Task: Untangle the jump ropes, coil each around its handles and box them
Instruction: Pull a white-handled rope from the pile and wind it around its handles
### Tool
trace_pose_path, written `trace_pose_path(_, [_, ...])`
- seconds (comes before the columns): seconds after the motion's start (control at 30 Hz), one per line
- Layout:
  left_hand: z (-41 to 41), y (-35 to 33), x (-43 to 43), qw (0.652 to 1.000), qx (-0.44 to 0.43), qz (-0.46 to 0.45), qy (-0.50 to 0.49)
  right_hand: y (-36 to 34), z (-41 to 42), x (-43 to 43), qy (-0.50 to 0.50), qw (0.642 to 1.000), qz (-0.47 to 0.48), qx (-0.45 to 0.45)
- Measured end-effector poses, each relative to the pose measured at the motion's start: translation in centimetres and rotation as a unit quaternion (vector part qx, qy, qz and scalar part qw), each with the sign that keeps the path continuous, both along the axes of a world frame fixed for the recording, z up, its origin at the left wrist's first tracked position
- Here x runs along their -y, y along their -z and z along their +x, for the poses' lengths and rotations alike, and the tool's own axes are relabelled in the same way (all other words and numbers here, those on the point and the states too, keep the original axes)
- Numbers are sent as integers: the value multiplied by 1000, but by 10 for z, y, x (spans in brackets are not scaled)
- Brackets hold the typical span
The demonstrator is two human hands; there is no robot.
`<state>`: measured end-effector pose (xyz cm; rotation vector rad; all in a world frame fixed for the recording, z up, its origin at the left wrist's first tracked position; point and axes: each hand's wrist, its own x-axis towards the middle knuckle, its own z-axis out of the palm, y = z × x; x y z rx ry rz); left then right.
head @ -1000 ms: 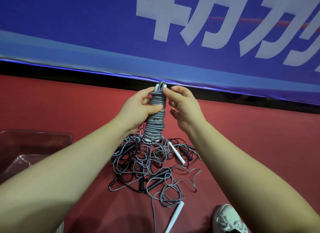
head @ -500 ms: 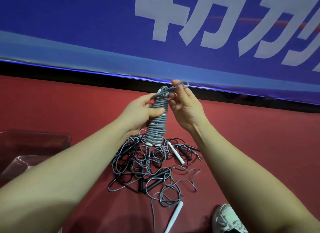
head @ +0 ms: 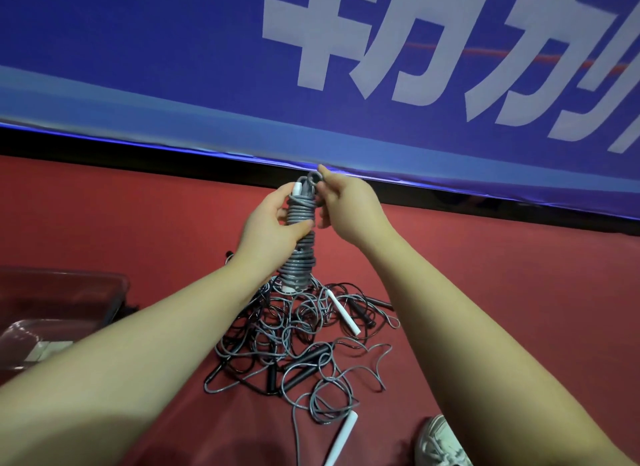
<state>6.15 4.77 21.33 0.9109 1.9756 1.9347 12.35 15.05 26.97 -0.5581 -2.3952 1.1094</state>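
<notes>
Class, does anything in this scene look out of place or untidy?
Yes: the heap of grey and black jump ropes on the red floor lies tangled. The grey coiled rope in the left hand looks neat.

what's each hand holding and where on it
The left hand grips the coiled grey jump rope around its upper coils; the right hand pinches the loose end loop at its top.

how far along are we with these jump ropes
Done: one grey rope is wound round its white handles. In hand: the left hand grips that coil while the right hand pinches the end loop at its top. Left: boxing it in the clear box, then the tangled pile of grey and black ropes on the floor.
</notes>
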Motion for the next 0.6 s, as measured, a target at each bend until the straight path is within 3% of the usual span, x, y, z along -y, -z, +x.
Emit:
trace_pose_path(0.13, [-4, 4, -1, 1000, -10, -10, -21, -4, 1, 1, -19, 996, -77, 32])
trace_pose_path(0.37, [-10, 5, -1, 998, -53, -26, -34, -7, 12, 0, 24, 990, 141, 2])
trace_pose_path(0.5, [-7, 7, -2, 996, -78, -36, -20, -2, 10, 2, 74, 935, 335, 91])
trace_pose_path(0.6, [-5, 12, -3, 996, -77, -40, -14, 1, 10, 10, 82, 901, 403, 137])
